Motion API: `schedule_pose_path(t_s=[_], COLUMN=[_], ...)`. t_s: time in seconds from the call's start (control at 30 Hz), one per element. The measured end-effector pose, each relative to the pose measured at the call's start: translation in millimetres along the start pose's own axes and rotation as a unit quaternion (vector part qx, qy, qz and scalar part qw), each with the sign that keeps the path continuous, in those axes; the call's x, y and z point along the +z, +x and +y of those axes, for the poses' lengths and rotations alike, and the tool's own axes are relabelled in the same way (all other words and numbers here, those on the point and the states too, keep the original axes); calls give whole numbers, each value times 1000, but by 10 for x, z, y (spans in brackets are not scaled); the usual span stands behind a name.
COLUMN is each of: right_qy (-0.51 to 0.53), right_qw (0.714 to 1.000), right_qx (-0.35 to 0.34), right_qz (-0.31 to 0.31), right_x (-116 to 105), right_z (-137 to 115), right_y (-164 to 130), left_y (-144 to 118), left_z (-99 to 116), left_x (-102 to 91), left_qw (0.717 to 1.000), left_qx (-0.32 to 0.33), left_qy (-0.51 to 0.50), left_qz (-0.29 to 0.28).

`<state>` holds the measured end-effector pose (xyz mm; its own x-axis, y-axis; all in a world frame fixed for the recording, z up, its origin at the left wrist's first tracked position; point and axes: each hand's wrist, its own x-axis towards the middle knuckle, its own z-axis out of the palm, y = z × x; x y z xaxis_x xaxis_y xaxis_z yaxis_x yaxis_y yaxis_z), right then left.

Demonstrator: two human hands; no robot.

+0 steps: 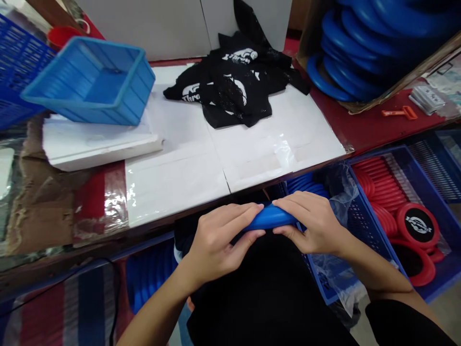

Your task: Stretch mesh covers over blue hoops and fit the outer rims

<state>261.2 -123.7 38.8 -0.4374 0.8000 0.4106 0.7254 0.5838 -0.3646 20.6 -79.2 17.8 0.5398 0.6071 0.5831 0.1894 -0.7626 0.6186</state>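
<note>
A smooth blue ring (271, 217), seen nearly edge-on, is held level in front of my body, just off the table's front edge. My left hand (225, 235) grips its left side, with the thumb below and the fingers on top. On the right side my right hand (311, 221) pinches it the same way. Most of the ring's lower part is hidden by my hands and the angle. Farther back on the white table top (180, 178) lies a heap of black cloth pieces (237, 81) with white printing.
A light blue bin (137, 91) rests on a white foam block (101, 146) at the left. A carton of blue rings (345, 57) stands back right, near an orange tool (399, 113). Right of me, a blue crate (378, 230) holds red rings (382, 182). More blue rings (151, 278) lie below left.
</note>
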Motion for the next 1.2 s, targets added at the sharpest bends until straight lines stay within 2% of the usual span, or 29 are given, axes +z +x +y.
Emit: schedule_pose_path(t_s=[0.13,0.27,0.33,0.4,0.47,0.57,0.63,0.73,0.87,0.97,1.07,1.13,1.2], right_qy=[20,79,83,75,55,27,17,29,50,63,60,50,41], right_qw=[999,995,995,996,996,994,993,993,997,996,994,993,992], right_qx=[-4,24,6,-22,-45,-67,-81,-90,-26,3,-10,-26,-45], right_qz=[-38,-53,-49,-52,-62,-77,-80,-71,-59,-68,-94,-105,-106], right_x=[-193,-335,-323,-265,-194,-123,-117,-165,-273,-297,-243,-193,-155], right_z=[131,287,305,271,208,116,90,120,215,245,232,212,186], right_y=[12,-51,-53,-28,13,67,87,90,72,73,94,116,142], left_y=[-137,-358,-395,-355,-263,-130,-96,-158,-446,-726,-894,-894,-808], left_z=[-116,-324,-367,-328,-230,-85,-47,-104,-390,-681,-861,-857,-757], left_x=[-189,-303,-310,-290,-250,-167,-123,-129,-207,-157,-60,-45,-74], left_qw=[998,985,981,989,997,995,994,996,998,982,973,980,991], left_qx=[-26,-43,-45,-45,-29,0,15,37,19,-9,-30,-30,-27], left_qy=[-56,-148,-168,-134,-59,54,88,83,-8,-113,-152,-114,-40], left_qz=[-11,81,89,32,-41,-83,-67,-24,61,151,171,158,126])
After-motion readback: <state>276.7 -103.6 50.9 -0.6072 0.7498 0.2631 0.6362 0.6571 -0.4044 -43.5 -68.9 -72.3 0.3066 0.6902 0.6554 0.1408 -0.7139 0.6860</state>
